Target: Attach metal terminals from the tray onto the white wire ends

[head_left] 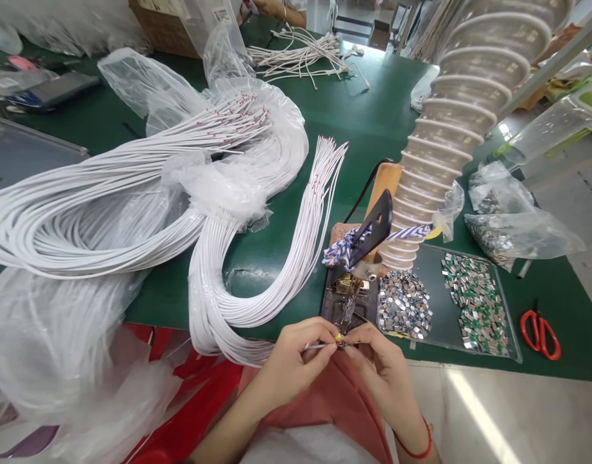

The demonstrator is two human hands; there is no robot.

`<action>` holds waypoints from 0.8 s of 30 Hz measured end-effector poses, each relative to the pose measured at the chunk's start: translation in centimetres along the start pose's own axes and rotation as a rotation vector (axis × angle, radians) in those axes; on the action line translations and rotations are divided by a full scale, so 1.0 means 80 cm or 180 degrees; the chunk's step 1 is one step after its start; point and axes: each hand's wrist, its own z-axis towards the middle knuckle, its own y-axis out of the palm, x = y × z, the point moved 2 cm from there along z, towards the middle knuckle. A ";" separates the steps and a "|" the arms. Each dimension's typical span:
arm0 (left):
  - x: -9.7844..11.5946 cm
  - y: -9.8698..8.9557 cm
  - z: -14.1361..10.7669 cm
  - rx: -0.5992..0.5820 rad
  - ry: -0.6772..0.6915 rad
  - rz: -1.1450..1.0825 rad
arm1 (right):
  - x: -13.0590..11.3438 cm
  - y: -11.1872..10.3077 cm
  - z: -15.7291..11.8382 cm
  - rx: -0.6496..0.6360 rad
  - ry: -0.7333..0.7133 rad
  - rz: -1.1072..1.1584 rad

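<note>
My left hand [296,354] is closed in a pinch on a thin white cable [318,347], whose end shows red and yellow bits. Against it, my right hand [383,361] pinches something tiny and dark at the cable's tip, too small to name. Both hands meet at the table's front edge, just below a dark soldering stand [347,293] with a wad of wire or solder on it. To their left curves a bundle of white cables [262,312]. Right of the stand, a clear tray [438,332] bears a pile of silver metal connectors [405,303] and a pile of green-and-silver connectors [477,309].
A wide ribbed hose [460,109] comes down behind the stand. Red-handled scissors [540,335] lie at right, near bagged parts [518,232]. A larger cable coil [83,200] with plastic wrap covers the left. Another person's arm [281,11] shows beyond finished-looking cables [300,55].
</note>
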 end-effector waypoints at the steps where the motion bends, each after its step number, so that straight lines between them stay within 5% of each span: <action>1: 0.000 0.000 0.000 0.0010 -0.0010 0.0006 | -0.002 0.001 0.001 0.0025 -0.0061 -0.0033; 24: -0.010 -0.001 -0.005 -0.0102 0.0092 -0.0096 | -0.010 0.007 0.003 0.0109 -0.0412 -0.0373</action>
